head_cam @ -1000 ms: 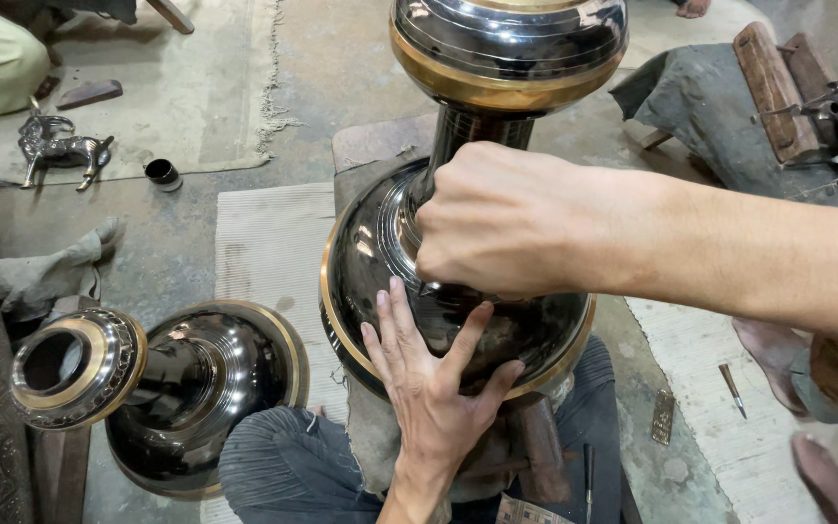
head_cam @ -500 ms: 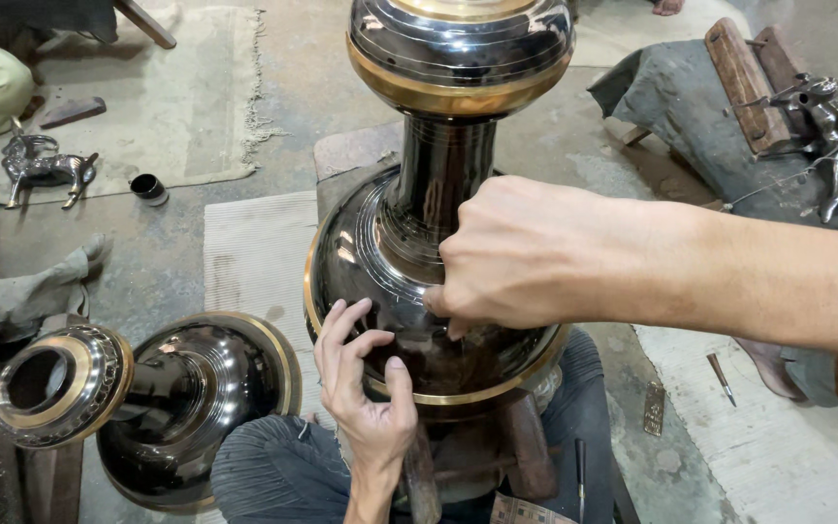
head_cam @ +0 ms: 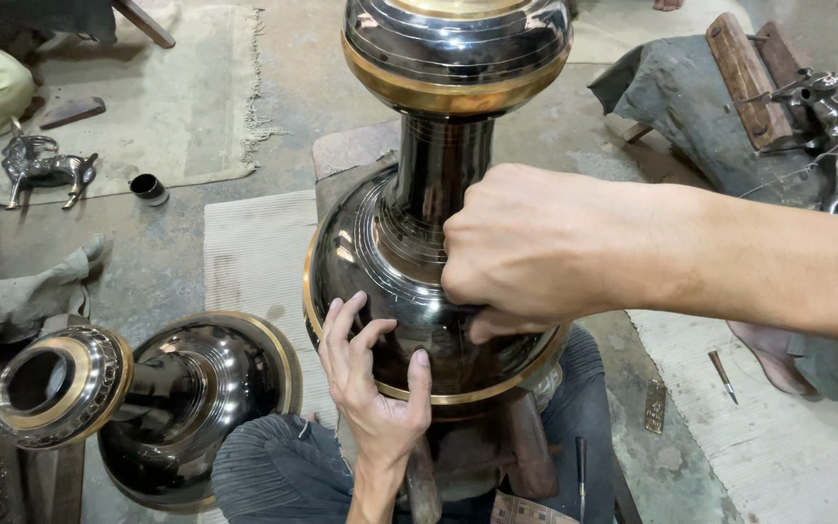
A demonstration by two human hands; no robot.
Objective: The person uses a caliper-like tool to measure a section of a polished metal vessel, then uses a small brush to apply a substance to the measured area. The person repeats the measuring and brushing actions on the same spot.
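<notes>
Head view. I sit on the floor with a large dark polished metal vase (head_cam: 419, 281) upright between my knees, filling the centre of the frame; its brass-banded bulb top reaches the upper edge and a brass band rings the widest part of the belly. The step in hand looks like close surface work on the shoulder of the vase, one hand steadying while the other works.

My left hand (head_cam: 372, 374), lower centre, lies open and flat against the belly, fingers spread upward, gripping nothing and only bracing the vessel. My right hand (head_cam: 526, 252), coming in from the right edge, is closed into a fist against the shoulder just below the neck; whether it pinches a small tool I cannot tell, as the fingers hide it.

The next move, I judge, calls for the vase to stay braced so the working hand keeps steady contact.

A second vase (head_cam: 147, 408) of the same kind lies on its side at lower left, near my left knee. A small metal animal figure (head_cam: 41, 165) stands at upper left.
</notes>
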